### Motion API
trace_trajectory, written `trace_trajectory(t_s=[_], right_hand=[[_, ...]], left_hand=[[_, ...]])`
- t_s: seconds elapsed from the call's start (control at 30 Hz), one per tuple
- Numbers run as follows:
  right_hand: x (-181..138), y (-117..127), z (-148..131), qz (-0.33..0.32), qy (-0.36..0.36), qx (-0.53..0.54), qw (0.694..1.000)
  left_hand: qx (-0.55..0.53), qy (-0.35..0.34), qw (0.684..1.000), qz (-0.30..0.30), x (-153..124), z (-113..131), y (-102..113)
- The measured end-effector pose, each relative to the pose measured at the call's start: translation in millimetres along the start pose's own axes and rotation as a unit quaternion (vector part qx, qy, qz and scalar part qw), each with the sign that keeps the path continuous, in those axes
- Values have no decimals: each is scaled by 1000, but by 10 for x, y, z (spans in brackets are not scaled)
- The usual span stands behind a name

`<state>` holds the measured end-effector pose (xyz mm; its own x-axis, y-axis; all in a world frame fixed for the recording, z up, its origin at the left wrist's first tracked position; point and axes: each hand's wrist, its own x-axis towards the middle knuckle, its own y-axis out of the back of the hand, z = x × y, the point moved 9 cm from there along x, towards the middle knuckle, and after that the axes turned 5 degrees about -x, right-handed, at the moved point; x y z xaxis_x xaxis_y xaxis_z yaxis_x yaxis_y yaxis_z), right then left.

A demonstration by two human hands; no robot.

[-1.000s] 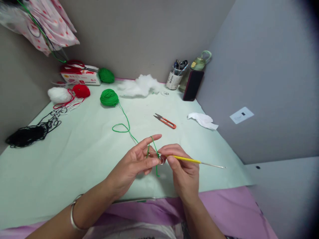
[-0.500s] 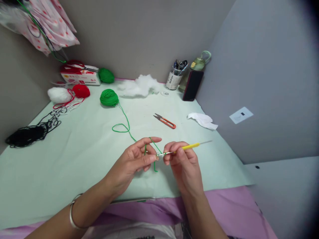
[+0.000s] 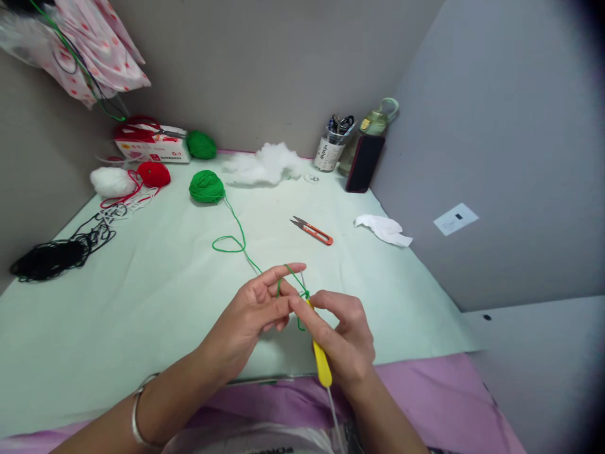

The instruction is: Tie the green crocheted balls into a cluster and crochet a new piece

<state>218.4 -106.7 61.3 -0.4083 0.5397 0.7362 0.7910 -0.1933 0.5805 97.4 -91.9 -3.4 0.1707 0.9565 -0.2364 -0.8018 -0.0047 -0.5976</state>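
A: Crochet hook (image 3: 320,355), yellow handle, lower centre of the frame. Which way does it run?

B: Its long axis goes from near to far. The thin metal tail end points down toward the purple cloth (image 3: 425,403) at the bottom edge; the hook end points up and slightly left, poking out just above the fingers at the green yarn (image 3: 246,247).

A: And the hands?

B: The right hand (image 3: 345,337) has its fingers closed on the yellow handle, thumb and forefinger pinched near the front of it. The left hand (image 3: 258,312) sits just left of it, touching, with the yarn looped over its outstretched forefinger and the other fingers curled shut on the strand. A metal bangle (image 3: 137,410) is on that wrist.

A: Farther back?

B: The strand trails up the pale green surface (image 3: 142,302) to a green yarn ball (image 3: 207,186). Orange thread snips (image 3: 312,230) lie mid-frame, a crumpled white tissue (image 3: 384,229) to their right. At upper left, a red and white box (image 3: 151,144); its print is too small to read. At upper centre right, a cup of pens (image 3: 332,148) bears dark writing I cannot make out.
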Motion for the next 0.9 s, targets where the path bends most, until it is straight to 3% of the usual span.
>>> trace_trajectory(t_s=[0.07, 0.13, 0.23, 0.3, 0.33, 0.4, 0.5, 0.6, 0.7, 0.8, 0.9], right_hand=[[14, 21, 66, 21, -31, 65, 997], [48, 37, 226, 45, -108, 158, 981], [67, -6, 474, 70, -229, 313, 919], [53, -74, 544, 69, -270, 388, 878], [44, -106, 539, 58, -274, 393, 876], [23, -96, 472, 49, -244, 315, 916], [2, -23, 202, 60, -117, 109, 985], [-15, -7, 122, 76, -84, 69, 991], [-15, 18, 370, 100, -187, 190, 959], [-45, -6, 610, 117, -282, 329, 894], [-78, -73, 691, 114, -325, 413, 843]], left_hand=[[-46, 44, 998, -17, 6, -78, -19], [-50, 49, 997, -12, 15, -70, 4], [-1, 13, 1000, 13, 21, 24, 53], [35, -17, 999, 26, 14, 74, 56], [50, -30, 998, 33, 9, 86, 54], [70, -50, 995, 48, -2, 87, 49], [42, -43, 997, 54, -4, 12, 32], [-29, 16, 999, 26, 11, -107, -10], [-66, 43, 997, 9, 29, -106, -6], [-63, 39, 997, 16, 43, -40, 44], [-38, 36, 998, 19, 37, -27, 52]])
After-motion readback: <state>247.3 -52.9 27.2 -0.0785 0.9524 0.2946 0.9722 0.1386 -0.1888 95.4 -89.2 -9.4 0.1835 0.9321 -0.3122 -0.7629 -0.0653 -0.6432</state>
